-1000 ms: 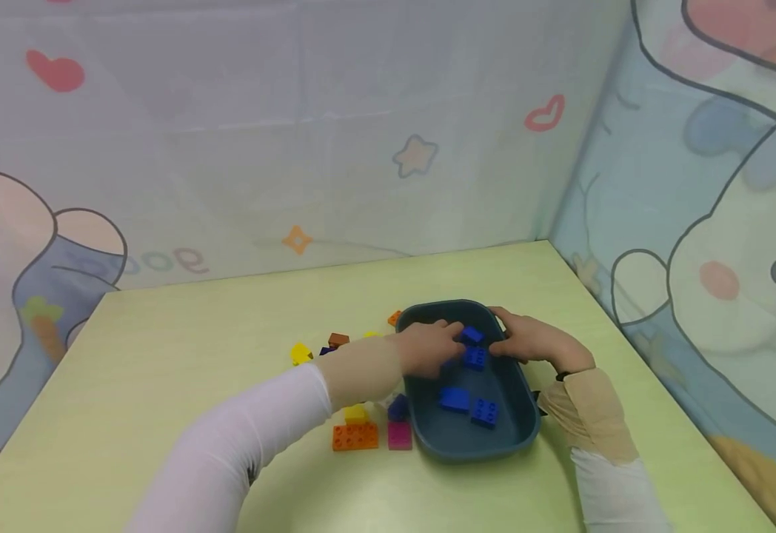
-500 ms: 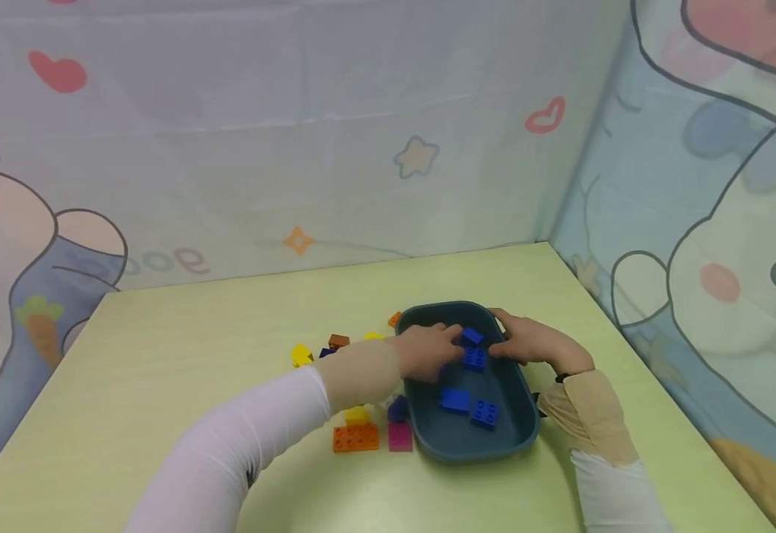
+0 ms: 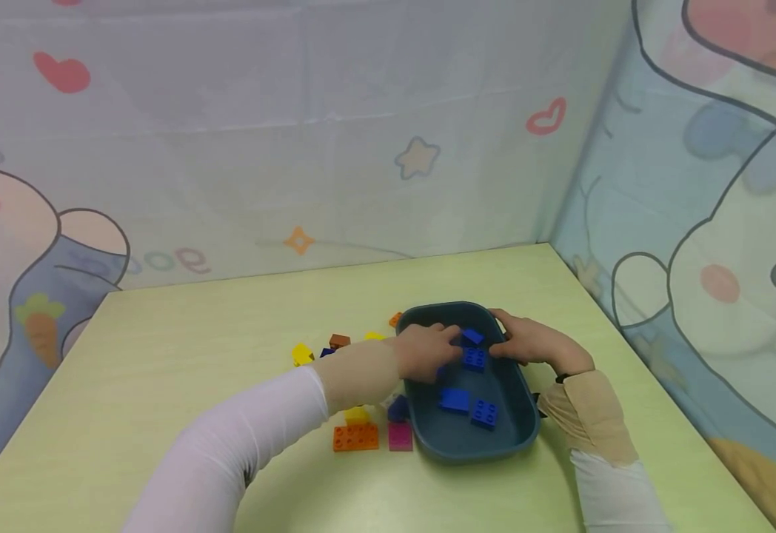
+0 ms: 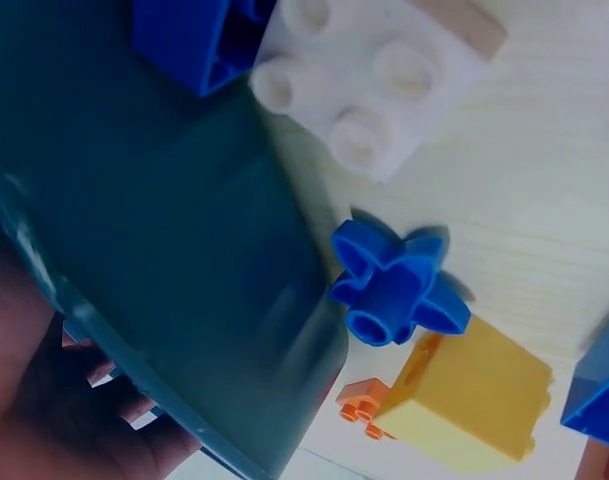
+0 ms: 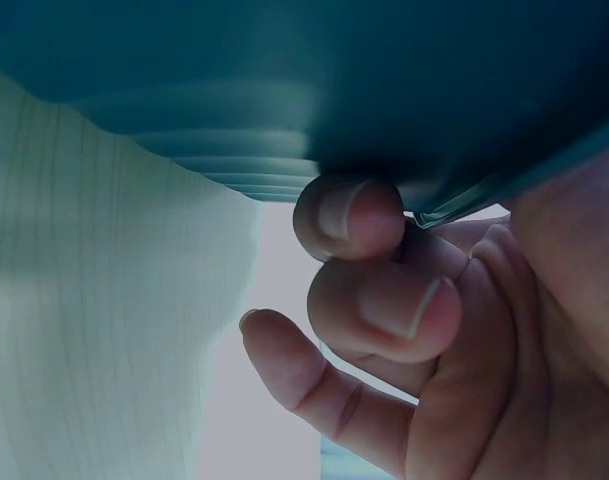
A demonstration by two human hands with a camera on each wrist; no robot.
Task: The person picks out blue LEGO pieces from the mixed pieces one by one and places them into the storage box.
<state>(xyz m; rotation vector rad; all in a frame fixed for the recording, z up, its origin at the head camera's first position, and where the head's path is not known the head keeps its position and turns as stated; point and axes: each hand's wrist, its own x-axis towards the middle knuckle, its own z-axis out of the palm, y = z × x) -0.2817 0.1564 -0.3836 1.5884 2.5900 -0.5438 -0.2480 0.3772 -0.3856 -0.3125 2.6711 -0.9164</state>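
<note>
Fingers [image 5: 374,305] of right hand [image 3: 540,343] grip bin [image 3: 457,439].

A pale yellow-green table [image 3: 181,370] is seen, with a dark teal bin [image 3: 471,449] set on its right half. Left of the bin, an orange brick [image 3: 355,437] and a pink brick [image 3: 400,437] are laid nearest, a yellow brick [image 3: 357,415] and a dark blue piece [image 3: 397,409] just beyond them. A brown brick [image 3: 339,340] is placed farther off, and a small orange brick [image 3: 395,319] beside the bin's far left corner.
</note>
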